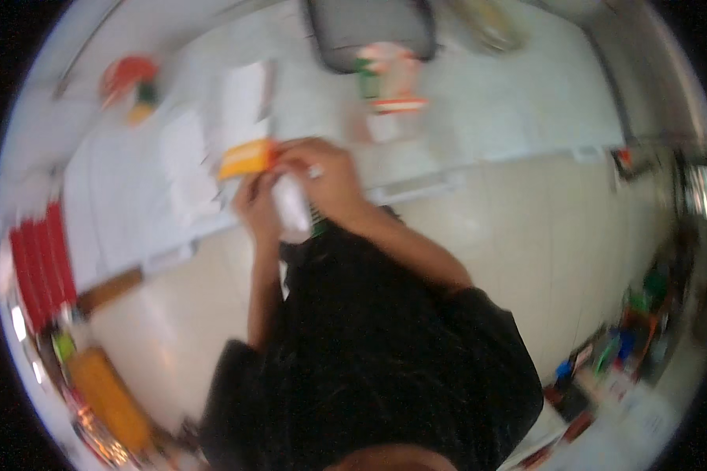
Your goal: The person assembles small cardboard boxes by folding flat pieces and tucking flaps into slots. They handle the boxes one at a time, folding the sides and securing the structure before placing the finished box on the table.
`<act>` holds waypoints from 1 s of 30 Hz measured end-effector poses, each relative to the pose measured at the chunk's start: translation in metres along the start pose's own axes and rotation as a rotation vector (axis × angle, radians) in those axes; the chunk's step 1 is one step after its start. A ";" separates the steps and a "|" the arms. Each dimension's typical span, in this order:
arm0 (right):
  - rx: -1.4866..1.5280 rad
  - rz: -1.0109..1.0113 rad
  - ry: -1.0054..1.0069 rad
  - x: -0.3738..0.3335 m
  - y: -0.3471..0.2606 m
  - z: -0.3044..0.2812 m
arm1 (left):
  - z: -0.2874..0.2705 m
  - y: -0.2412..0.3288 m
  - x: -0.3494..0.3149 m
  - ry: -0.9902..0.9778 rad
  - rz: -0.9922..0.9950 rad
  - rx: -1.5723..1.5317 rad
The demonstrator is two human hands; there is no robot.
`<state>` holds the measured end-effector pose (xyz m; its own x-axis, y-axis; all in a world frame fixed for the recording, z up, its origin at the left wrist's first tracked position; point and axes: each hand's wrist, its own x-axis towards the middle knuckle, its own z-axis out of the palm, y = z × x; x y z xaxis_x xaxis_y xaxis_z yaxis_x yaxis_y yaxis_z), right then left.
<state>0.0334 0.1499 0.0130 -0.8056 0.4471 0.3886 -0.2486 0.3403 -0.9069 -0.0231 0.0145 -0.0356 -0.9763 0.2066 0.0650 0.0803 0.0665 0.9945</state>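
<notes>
We see a pale tabletop (495,118) above a tiled floor (526,228). At twelve o'clock, an orange-and-green package (401,78) overlaps a dark-rimmed grey tray (373,27). Toward ten, the left hand (253,202) and right hand (326,173) meet at a yellow-orange packet (245,159); blur keeps us from telling whether their fingers are closed.

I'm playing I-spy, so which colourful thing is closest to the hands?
The yellow-orange piece, right by the left hand and right hand; the roundish red thing and the orange-and-green thing are farther away.
</notes>
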 end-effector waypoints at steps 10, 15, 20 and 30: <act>-0.197 -0.290 0.149 -0.017 -0.003 -0.004 | 0.021 0.021 0.006 -0.108 0.044 -0.072; 0.271 0.069 0.078 -0.026 0.017 0.001 | 0.013 0.002 0.010 -0.232 0.215 0.276; 0.683 0.674 0.204 -0.019 0.048 -0.027 | 0.003 0.024 0.009 -0.428 0.588 0.577; 0.646 0.625 -0.056 -0.002 0.044 -0.026 | -0.030 0.012 -0.027 -0.535 0.399 -0.375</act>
<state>0.0386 0.1853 -0.0232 -0.9161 0.3479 -0.1991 0.0031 -0.4906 -0.8714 -0.0017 -0.0190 -0.0227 -0.6497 0.5962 0.4716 0.2395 -0.4283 0.8713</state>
